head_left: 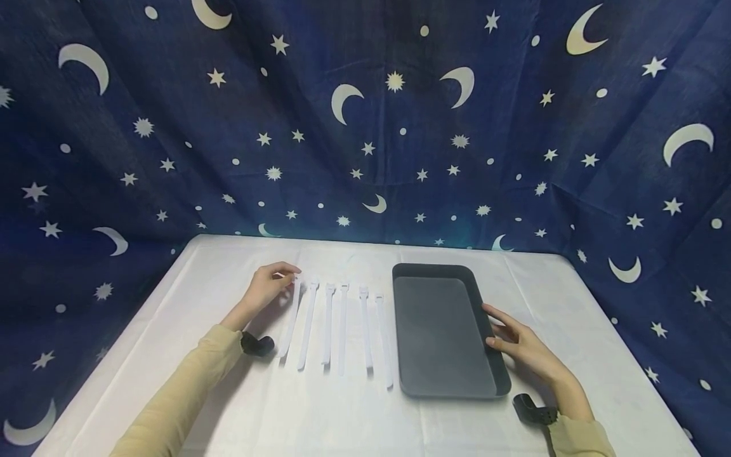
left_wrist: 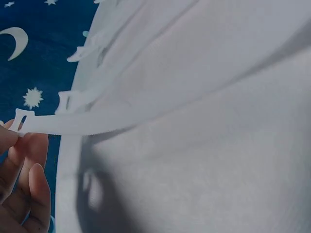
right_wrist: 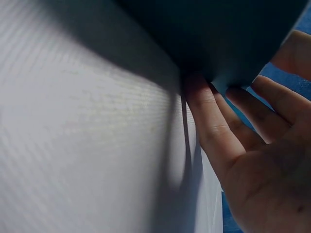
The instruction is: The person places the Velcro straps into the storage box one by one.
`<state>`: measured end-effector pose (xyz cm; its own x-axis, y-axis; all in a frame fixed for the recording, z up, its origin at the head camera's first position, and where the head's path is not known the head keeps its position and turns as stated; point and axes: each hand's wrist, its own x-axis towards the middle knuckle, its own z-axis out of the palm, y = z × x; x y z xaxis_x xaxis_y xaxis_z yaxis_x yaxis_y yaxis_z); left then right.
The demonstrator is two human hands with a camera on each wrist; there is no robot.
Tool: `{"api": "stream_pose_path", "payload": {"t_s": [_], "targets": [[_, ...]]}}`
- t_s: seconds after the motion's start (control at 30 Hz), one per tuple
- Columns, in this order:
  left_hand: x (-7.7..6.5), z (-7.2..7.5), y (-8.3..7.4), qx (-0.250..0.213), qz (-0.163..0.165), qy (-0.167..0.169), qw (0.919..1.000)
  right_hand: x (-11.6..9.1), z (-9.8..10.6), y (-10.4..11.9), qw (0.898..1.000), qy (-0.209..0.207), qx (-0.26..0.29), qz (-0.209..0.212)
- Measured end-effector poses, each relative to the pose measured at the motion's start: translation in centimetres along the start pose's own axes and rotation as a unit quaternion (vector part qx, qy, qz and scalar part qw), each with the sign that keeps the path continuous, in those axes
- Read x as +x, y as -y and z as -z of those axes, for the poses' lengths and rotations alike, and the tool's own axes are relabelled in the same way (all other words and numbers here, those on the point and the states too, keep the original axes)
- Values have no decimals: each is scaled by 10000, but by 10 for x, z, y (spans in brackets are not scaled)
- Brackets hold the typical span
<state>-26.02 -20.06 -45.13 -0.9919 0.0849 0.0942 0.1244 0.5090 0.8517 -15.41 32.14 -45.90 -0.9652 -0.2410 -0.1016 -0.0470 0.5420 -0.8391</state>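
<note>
My left hand [head_left: 268,289] pinches the slotted head of the leftmost white cable strap [head_left: 291,320] between thumb and fingertips. In the left wrist view that strap [left_wrist: 73,124] has its head raised and its band sloping down toward the tablecloth. Several similar white straps [head_left: 342,330] lie side by side to its right, slotted heads toward the far edge. My right hand [head_left: 528,349] holds the right wall of a dark grey rectangular tray [head_left: 445,336], thumb over the rim. In the right wrist view the other fingers [right_wrist: 209,111] touch the tray's outer wall [right_wrist: 214,39], near the cloth.
A white cloth [head_left: 342,419] covers the table. Behind it hangs a dark blue curtain [head_left: 365,178] with moons and stars. Black wrist devices [head_left: 533,410] sit close to the tabletop at both sleeves. The rightmost strap lies just left of the tray.
</note>
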Motion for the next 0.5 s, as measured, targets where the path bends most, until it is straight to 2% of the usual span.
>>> {"api": "stream_pose_path", "payload": {"t_s": [0.27, 0.5], "targets": [[-5, 4, -14, -159, 39, -98, 9998, 0, 3, 0, 9997, 11, -200, 112], [-15, 9, -22, -81, 74, -234, 9997, 0, 1, -1, 9999, 46, -71, 124]]}}
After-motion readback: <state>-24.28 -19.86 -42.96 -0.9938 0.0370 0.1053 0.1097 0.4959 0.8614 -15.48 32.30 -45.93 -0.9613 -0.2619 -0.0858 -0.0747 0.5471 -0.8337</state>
